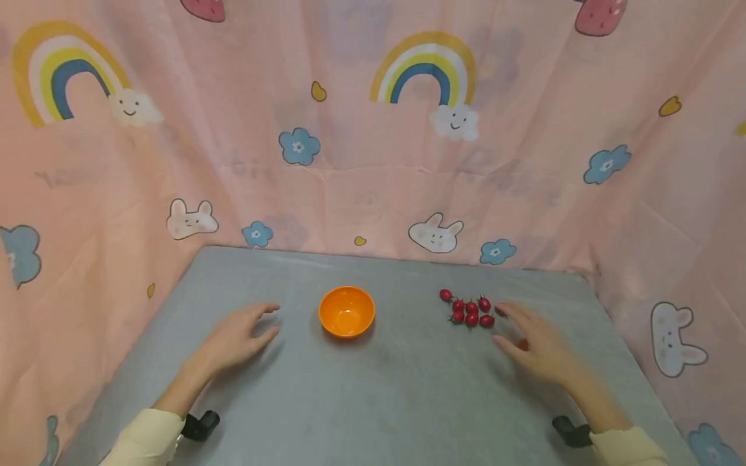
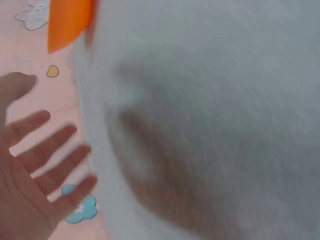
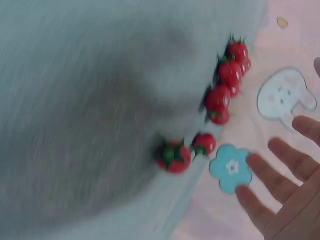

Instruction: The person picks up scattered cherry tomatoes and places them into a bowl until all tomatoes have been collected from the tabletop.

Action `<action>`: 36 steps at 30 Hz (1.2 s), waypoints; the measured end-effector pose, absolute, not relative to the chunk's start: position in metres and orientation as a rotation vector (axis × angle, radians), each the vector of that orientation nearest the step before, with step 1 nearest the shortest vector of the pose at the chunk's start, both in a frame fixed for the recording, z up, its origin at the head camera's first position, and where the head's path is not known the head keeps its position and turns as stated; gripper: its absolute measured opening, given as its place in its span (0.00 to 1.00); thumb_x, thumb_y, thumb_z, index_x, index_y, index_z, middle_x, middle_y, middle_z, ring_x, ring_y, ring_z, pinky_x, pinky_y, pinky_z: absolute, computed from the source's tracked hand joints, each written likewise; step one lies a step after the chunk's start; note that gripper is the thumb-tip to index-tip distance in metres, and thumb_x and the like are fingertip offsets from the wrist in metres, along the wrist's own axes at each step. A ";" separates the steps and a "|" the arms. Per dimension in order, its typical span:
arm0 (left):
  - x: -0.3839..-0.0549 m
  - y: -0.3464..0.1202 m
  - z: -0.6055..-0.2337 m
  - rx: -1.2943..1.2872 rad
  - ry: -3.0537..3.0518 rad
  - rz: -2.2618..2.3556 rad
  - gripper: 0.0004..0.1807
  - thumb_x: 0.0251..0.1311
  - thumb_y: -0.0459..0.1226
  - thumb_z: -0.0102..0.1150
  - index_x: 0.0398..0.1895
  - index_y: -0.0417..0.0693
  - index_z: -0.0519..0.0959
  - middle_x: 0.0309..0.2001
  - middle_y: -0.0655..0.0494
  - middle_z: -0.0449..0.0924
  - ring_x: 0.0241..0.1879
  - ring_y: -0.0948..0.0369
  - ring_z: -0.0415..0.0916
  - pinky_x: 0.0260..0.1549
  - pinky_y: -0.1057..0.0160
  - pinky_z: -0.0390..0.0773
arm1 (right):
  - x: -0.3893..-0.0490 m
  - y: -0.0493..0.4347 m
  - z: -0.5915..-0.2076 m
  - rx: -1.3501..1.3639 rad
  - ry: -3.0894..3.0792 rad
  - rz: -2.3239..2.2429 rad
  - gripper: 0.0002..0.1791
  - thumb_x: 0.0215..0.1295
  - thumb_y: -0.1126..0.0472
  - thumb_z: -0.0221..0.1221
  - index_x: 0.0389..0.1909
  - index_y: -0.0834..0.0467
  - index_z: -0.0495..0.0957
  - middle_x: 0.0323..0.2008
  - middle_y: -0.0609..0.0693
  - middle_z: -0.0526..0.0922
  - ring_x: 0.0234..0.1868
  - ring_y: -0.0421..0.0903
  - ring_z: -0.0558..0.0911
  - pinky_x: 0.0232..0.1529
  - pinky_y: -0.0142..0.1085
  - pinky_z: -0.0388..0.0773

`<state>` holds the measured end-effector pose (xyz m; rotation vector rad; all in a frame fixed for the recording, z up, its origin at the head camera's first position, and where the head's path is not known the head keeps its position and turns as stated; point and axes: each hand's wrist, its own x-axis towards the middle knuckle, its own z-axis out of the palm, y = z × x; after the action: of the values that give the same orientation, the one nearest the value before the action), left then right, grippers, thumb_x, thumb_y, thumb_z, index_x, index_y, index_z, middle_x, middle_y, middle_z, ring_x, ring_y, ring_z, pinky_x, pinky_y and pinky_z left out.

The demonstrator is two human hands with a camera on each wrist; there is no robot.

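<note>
An orange bowl [image 1: 346,312] stands on the grey table. To its left my left hand [image 1: 237,338] hovers with fingers apart, holding nothing; the left wrist view shows its spread fingers [image 2: 55,150] and an edge of the bowl [image 2: 70,22]. Right of the bowl lies a cluster of small red cherry tomatoes [image 1: 471,308] with green stems. My right hand [image 1: 539,346] is over the table at the right side of that cluster, its fingers spread and empty. A larger-looking tomato [image 3: 175,157] lies nearest in the right wrist view, partly hidden under the right hand in the head view.
A pink curtain [image 1: 361,175] printed with rainbows, rabbits and flowers hangs behind and beside the table [image 1: 379,401]. Black wrist mounts [image 1: 201,426] sit at the cuffs of both cream sleeves [image 1: 146,440].
</note>
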<state>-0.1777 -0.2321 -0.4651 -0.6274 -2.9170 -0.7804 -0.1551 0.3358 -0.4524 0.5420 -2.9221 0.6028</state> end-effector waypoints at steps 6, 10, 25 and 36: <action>-0.188 -0.226 -0.466 -0.632 -2.901 -1.222 0.21 0.72 0.41 0.62 0.62 0.39 0.77 0.57 0.48 0.81 0.52 0.50 0.81 0.53 0.46 0.77 | -0.147 0.362 -0.441 0.514 -2.894 0.858 0.26 0.69 0.60 0.66 0.64 0.67 0.73 0.58 0.66 0.78 0.53 0.63 0.80 0.50 0.62 0.76; -0.194 -0.225 -0.469 -0.633 -2.881 -1.326 0.22 0.70 0.42 0.63 0.61 0.38 0.77 0.56 0.48 0.81 0.52 0.50 0.81 0.52 0.47 0.79 | -0.144 0.375 -0.439 0.461 -2.928 0.930 0.23 0.70 0.59 0.65 0.61 0.65 0.75 0.54 0.64 0.80 0.51 0.62 0.82 0.47 0.60 0.79; -0.199 -0.204 -0.481 -0.641 -2.777 -1.583 0.35 0.64 0.44 0.71 0.70 0.41 0.69 0.62 0.44 0.77 0.57 0.46 0.78 0.54 0.48 0.78 | -0.135 0.396 -0.474 0.211 -2.967 0.978 0.39 0.60 0.49 0.74 0.64 0.66 0.71 0.58 0.68 0.76 0.53 0.67 0.79 0.47 0.58 0.80; -0.200 -0.181 -0.484 -0.624 -2.772 -1.590 0.38 0.62 0.44 0.72 0.72 0.44 0.67 0.65 0.45 0.74 0.60 0.43 0.75 0.55 0.44 0.76 | -0.144 0.392 -0.492 0.157 -2.947 0.982 0.44 0.54 0.45 0.76 0.65 0.65 0.71 0.56 0.65 0.78 0.51 0.60 0.79 0.45 0.50 0.79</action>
<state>-0.1998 -0.1813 -0.4840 -0.6243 -2.7719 -1.5895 -0.1443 0.3924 -0.4918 0.1575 -2.9467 0.9824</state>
